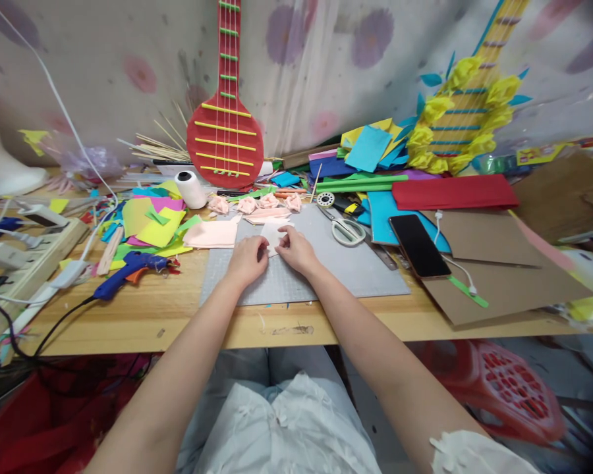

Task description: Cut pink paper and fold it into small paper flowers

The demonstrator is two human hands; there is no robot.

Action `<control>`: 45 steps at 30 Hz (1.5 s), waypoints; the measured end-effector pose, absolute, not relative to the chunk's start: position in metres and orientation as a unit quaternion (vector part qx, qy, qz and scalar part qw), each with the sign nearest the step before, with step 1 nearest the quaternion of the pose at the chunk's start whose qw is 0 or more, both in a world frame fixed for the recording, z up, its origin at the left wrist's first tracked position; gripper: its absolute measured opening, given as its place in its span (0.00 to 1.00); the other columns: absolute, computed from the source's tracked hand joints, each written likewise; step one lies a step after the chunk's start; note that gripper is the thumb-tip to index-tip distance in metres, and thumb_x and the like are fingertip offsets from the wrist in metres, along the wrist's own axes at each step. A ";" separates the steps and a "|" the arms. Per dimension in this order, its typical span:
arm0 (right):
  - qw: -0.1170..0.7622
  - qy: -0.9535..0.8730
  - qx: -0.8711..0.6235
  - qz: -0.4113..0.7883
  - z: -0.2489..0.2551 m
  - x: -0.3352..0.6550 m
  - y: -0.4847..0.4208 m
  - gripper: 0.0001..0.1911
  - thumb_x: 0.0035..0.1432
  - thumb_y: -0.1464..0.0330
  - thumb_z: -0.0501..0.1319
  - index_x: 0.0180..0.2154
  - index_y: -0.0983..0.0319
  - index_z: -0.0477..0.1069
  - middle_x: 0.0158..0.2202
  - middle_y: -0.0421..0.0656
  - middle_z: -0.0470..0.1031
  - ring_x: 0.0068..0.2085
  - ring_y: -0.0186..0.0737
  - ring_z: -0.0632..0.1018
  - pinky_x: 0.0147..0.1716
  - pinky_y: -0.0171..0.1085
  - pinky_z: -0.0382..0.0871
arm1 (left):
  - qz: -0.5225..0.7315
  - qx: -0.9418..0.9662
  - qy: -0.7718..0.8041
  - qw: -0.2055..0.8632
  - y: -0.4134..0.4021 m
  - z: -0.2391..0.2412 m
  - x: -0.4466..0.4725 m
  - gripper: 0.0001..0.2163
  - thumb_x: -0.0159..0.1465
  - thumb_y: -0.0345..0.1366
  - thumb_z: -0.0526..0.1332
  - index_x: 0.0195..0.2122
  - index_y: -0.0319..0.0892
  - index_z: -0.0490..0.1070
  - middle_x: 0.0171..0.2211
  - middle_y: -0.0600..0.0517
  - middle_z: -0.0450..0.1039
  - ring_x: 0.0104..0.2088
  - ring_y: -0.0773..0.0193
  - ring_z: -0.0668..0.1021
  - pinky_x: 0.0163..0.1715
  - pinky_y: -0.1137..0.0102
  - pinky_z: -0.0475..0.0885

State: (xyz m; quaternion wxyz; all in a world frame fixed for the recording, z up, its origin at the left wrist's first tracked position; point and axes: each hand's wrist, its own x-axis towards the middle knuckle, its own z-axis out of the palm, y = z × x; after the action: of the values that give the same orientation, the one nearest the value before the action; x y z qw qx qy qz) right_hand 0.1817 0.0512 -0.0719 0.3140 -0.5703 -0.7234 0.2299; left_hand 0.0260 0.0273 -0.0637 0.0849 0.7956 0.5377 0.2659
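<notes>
A small pale, nearly white sheet lies between my hands over the grey cutting mat; whether it is paper or felt I cannot tell. My left hand has its fingers curled closed at the sheet's left edge. On the other side, my right hand pinches the right edge with thumb and forefinger. Just left of them rests a stack of pale pink sheets. Behind the hands, several pink crinkled flowers sit in a row, with pink strips in front of them.
Scissors and a phone on cardboard lie to the right. A blue glue gun, coloured scraps and a power strip are at left. A red lute-shaped craft and a yellow-flowered one stand behind.
</notes>
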 end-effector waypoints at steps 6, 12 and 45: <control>0.296 -0.724 -0.585 0.213 -0.067 0.179 0.048 0.19 0.49 0.71 0.58 0.45 0.58 0.62 0.30 0.38 0.72 0.38 0.39 0.69 0.35 0.36 0.59 | 0.263 0.803 0.528 0.082 0.029 -0.066 0.025 0.09 0.55 0.31 0.55 0.37 0.43 0.67 0.33 0.50 0.70 0.37 0.59 0.70 0.39 0.65 0.64; 0.280 -0.739 -0.587 0.173 -0.065 0.178 0.044 0.10 0.51 0.71 0.57 0.38 0.60 0.63 0.32 0.40 0.72 0.38 0.39 0.68 0.34 0.35 0.59 | 0.244 0.813 0.523 0.079 0.029 -0.065 0.026 0.08 0.57 0.31 0.53 0.34 0.44 0.70 0.39 0.50 0.70 0.42 0.59 0.69 0.44 0.63 0.63; 0.245 -0.806 -0.534 0.076 -0.068 0.182 0.037 0.10 0.53 0.70 0.55 0.39 0.63 0.66 0.39 0.48 0.66 0.43 0.45 0.64 0.41 0.39 0.60 | 0.248 0.779 0.569 0.086 0.028 -0.065 0.034 0.06 0.56 0.38 0.58 0.32 0.44 0.71 0.36 0.49 0.70 0.40 0.57 0.70 0.43 0.61 0.63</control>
State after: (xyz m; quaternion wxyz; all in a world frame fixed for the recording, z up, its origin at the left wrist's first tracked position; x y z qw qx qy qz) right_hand 0.1817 0.0372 -0.0684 0.2445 -0.5338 -0.8059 0.0763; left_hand 0.0341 0.0281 -0.0650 0.0859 0.7793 0.5689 0.2481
